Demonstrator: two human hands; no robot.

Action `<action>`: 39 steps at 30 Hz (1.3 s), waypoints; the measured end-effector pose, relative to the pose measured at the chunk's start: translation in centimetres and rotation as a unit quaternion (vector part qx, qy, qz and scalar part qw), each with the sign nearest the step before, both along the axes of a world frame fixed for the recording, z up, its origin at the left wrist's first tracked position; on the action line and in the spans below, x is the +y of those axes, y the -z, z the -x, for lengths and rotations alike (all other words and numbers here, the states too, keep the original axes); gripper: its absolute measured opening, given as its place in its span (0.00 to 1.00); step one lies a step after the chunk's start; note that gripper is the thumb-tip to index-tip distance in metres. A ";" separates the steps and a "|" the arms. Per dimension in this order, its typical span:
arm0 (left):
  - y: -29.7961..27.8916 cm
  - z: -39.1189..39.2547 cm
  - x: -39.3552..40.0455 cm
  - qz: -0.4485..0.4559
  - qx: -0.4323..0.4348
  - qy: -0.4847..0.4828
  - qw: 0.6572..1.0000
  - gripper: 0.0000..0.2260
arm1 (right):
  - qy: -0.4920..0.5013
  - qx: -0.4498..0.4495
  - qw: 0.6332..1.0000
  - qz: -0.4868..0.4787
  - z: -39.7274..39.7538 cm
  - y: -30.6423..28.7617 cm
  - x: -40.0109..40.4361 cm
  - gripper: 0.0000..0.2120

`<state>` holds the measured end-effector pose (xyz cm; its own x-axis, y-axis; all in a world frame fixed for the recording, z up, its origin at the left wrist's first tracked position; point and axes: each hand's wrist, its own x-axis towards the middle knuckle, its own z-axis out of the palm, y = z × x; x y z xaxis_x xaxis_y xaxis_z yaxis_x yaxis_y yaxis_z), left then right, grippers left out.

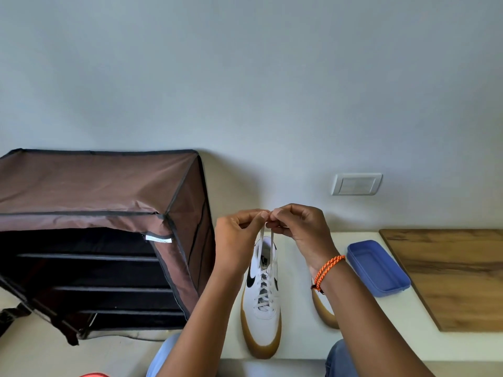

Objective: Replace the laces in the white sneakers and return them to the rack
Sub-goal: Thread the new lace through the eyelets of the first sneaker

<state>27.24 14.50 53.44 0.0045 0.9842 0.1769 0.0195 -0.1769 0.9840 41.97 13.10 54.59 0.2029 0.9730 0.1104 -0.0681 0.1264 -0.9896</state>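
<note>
Both the left hand (239, 235) and the right hand (295, 227) are pinching the two lace ends (266, 240) above the laced white sneaker (262, 300), which is standing near the white platform's (296, 344) front edge. A slipping pinch risks uneven ends or slack crossings.

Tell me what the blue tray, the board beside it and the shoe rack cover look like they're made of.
Blue tray: likely plastic, matte, smooth moulded rim. Board: wood or wood-look laminate, showing brown grain. Shoe rack cover: brown woven fabric, probably synthetic, creased, with dark stitched edging.
</note>
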 end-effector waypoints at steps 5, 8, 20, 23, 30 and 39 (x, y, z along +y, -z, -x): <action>-1.5 -0.5 0.4 -0.007 -0.001 -0.044 0.999 0.06 | 0.015 -0.010 1.000 -0.013 0.4 -1.4 0.6 0.08; -1.9 -0.6 0.5 -0.008 0.006 -0.057 0.998 0.09 | 0.010 -0.001 1.000 -0.012 0.7 -1.6 0.9 0.07; -2.6 -0.6 2.1 0.007 -0.001 -0.134 0.991 0.10 | 0.054 -0.006 0.996 -0.073 1.6 -1.2 2.9 0.05; -2.4 -0.7 2.7 0.024 -0.015 -0.128 0.991 0.06 | 0.083 -0.003 0.995 -0.061 1.6 -1.0 3.8 0.09; -2.6 -1.2 4.2 0.077 -0.118 -0.089 0.986 0.03 | 0.093 -0.035 0.993 -0.064 1.4 -0.8 4.7 0.11; -2.3 -0.5 5.5 0.097 -0.191 0.032 0.976 0.07 | 0.078 -0.065 0.992 -0.074 1.6 -0.3 6.3 0.09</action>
